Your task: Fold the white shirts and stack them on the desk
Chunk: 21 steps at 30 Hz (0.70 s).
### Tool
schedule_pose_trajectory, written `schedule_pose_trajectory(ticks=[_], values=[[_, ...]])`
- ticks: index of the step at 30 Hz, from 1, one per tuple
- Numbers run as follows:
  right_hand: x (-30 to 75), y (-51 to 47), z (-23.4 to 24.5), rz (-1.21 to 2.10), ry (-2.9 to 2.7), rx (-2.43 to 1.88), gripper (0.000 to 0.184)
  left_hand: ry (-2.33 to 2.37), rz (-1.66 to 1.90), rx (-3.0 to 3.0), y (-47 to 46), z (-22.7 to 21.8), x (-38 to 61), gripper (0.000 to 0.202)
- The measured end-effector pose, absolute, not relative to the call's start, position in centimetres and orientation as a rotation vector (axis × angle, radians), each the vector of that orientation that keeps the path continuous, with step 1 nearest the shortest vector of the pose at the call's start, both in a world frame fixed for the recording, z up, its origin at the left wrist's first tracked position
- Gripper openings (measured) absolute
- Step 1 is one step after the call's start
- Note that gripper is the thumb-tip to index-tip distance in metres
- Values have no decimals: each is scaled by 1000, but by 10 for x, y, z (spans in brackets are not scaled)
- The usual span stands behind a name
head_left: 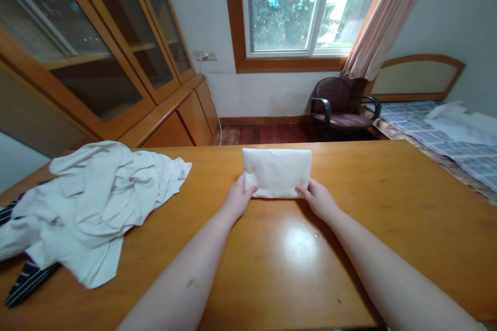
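A wide wooden table (pixel 388 207) fills the lower half of the frame, its polished top catching the light at lower centre. A glass-fronted cabinet (pixel 97 51) runs along the upper left. A window (pixel 289 5) with a pink curtain (pixel 382 20) sits at upper centre, a bed (pixel 446 139) with a checked cover at the right edge, and a dark armchair (pixel 341 106) below the window.

On the left of the table lies a loose heap of white clothes (pixel 93 201), rumpled and spread out, with a dark striped garment (pixel 31 276) showing from beneath it at lower left.

At the centre of the frame, well apart from the heap, a folded cloth (pixel 277 170) rests flat on the table as a neat white rectangle several layers thick.

Both bare forearms reach up from the bottom edge to it. The left hand (pixel 238 199) closes narrowly on the near-left corner with the thumb lying on top. The right hand (pixel 318 199) does the same at the near-right corner, fingers curled against the near edge.

The cloth looks light, soft and limp, with no stiffness of its own, so the stacked layers would likely sag or slip open if lifted from one point. It is not fragile. The glossy tabletop probably lets it slide easily under a push. The two near corners, pinched through all layers at once, seem the surest hold, and flat palms under the bundle would also do.
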State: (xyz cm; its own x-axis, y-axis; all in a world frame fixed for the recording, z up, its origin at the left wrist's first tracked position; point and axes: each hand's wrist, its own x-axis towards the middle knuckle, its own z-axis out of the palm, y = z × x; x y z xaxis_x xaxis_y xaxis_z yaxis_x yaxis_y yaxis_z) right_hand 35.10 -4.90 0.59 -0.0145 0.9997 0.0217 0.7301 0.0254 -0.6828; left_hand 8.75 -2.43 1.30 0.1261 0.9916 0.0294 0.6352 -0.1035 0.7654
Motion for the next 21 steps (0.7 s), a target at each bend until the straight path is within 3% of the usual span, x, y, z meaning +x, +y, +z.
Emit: schedule_pose_trajectory(ticks=[7, 12, 16, 21], values=[[343, -43, 9, 660, -1709, -1899, 33, 1882, 489, 1885, -32, 19, 96, 38], [347, -42, -1, 848, -1586, -1734, 41, 1727, 837, 1637, -26, 6, 91, 36], [349, -45, -5, 1031, -1472, -1580, 48, 1586, 971, 1335, -17, -8, 89, 59], [343, -52, 2, 1049, -1470, -1584, 48, 1456, 968, 1318, -17, -10, 90, 45]])
